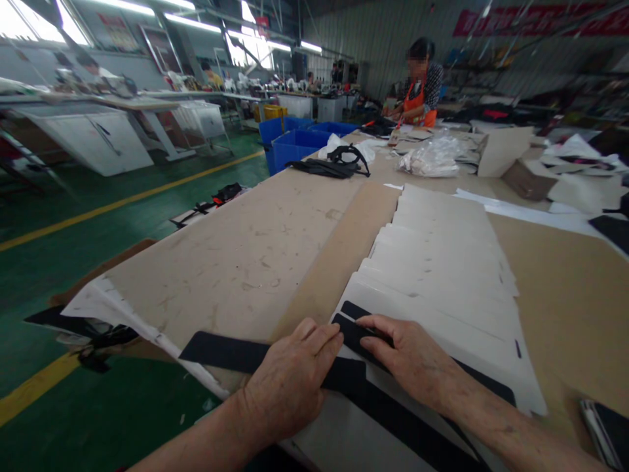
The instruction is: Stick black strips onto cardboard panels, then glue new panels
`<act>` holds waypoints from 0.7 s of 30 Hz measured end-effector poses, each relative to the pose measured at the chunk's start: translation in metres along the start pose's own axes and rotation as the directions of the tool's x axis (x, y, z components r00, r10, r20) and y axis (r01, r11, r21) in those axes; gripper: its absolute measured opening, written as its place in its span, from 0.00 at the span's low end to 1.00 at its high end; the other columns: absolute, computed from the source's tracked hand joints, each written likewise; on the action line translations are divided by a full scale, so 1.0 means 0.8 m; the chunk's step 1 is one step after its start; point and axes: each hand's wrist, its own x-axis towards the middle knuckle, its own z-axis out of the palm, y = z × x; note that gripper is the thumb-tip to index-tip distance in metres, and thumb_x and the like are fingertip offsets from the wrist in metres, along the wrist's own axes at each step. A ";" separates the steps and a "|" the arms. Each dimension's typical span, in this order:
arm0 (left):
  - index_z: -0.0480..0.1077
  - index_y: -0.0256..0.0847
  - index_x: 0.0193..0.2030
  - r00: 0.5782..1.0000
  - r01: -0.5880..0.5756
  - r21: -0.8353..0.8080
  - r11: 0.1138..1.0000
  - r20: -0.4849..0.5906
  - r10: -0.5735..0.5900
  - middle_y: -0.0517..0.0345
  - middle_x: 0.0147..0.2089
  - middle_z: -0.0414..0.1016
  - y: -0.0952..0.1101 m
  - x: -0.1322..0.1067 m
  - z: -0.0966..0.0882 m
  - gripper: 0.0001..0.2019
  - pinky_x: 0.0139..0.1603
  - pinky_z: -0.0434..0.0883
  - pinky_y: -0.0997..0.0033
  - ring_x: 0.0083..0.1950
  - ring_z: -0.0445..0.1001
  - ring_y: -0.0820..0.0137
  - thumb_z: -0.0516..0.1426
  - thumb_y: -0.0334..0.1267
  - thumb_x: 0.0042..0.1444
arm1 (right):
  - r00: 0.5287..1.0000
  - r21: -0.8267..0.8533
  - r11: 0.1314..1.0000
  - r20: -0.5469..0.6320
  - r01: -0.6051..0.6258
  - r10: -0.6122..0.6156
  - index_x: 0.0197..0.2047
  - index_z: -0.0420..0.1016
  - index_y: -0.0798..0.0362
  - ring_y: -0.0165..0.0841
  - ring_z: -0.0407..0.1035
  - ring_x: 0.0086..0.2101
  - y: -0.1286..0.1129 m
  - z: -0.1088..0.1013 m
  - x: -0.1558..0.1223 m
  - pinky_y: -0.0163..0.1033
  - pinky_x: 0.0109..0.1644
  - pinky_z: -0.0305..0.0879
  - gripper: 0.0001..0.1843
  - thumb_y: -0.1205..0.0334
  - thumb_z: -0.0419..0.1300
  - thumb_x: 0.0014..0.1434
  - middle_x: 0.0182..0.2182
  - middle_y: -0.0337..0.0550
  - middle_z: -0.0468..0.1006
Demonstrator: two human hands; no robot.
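My left hand [295,373] is closed, fingers together, over a black strip [221,351] that sticks out past the table's near-left edge. Its fingertips meet the end of another black strip [351,335], which my right hand [410,354] pinches between thumb and fingers. Beneath my hands lie overlapping pale sheets [442,262], fanned out in a long row away from me. A further black strip [484,380] lies flat on the nearest sheet, partly hidden by my right hand and forearm. One more black strip [413,426] runs toward me between my forearms.
The wide table [236,262] has a brown covering. Farther along it lie black straps [339,164], clear plastic bags [432,154] and a cardboard box [528,174]. Blue bins [299,144] stand beyond its left edge. A person in an orange apron [415,98] works at the far end.
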 end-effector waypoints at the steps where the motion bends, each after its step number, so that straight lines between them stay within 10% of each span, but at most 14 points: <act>1: 0.61 0.35 0.63 1.000 0.000 0.002 1.000 -0.010 0.001 0.52 0.64 0.65 -0.001 0.001 0.001 0.36 0.61 0.69 0.57 0.58 0.62 0.58 0.52 0.25 0.42 | 1.000 0.013 1.000 0.013 -0.020 0.020 0.50 0.77 0.50 0.35 0.75 0.38 0.001 -0.004 -0.002 0.41 0.45 0.68 0.17 0.60 0.56 0.59 0.38 0.40 0.83; 7: 0.63 0.35 0.62 0.996 -0.029 0.023 0.999 -0.081 0.031 0.52 0.63 0.67 -0.006 -0.001 0.008 0.34 0.61 0.69 0.58 0.58 0.63 0.59 0.53 0.24 0.44 | 0.965 0.140 0.979 0.237 -0.145 0.109 0.59 0.71 0.40 0.35 0.75 0.40 0.028 -0.070 -0.063 0.37 0.43 0.69 0.31 0.65 0.62 0.51 0.42 0.35 0.81; 11: 0.65 0.36 0.60 0.986 -0.054 0.051 0.997 -0.152 0.061 0.51 0.60 0.69 -0.010 -0.002 0.015 0.32 0.59 0.70 0.57 0.57 0.65 0.58 0.53 0.23 0.45 | 0.947 0.061 0.950 0.113 -0.307 0.299 0.57 0.74 0.38 0.39 0.73 0.46 0.065 -0.098 -0.136 0.37 0.47 0.69 0.29 0.63 0.63 0.50 0.48 0.37 0.80; 21: 0.66 0.38 0.59 0.952 -0.132 0.142 0.981 -0.258 0.165 0.50 0.58 0.70 -0.023 0.001 0.024 0.26 0.59 0.68 0.56 0.57 0.67 0.58 0.54 0.26 0.50 | 0.796 0.454 0.740 -0.103 -0.496 0.596 0.62 0.65 0.52 0.28 0.65 0.22 0.121 -0.034 -0.213 0.32 0.26 0.64 0.34 0.39 0.53 0.61 0.20 0.33 0.69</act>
